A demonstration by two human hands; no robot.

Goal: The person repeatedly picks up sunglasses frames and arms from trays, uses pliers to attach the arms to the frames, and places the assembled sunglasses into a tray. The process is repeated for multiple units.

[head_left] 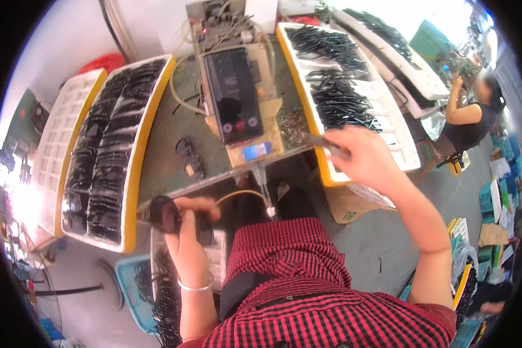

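My left hand (187,232), wearing a bangle, is closed around dark sunglasses (164,213) left of my lap, just off the table's front edge. A round dark lens faces up; the rest is partly behind my fingers. At the right, my right hand (366,158) pinches a dark, flat, elongated piece (332,146), blurred, so its kind is unclear. That hand is over the near part of a white foam tray (388,107) with a yellow edge. Black, slender eyeglass temples (339,104) lie in bundles in this tray.
On the table (168,168) lie two dark lens-like pieces (189,156). A large phone (235,95) leans on cardboard in the middle, near a blue object (256,152). A foam tray of dark glasses (107,151) stands left. Below sits a blue bin (134,290). A co-worker (475,110) sits far right.
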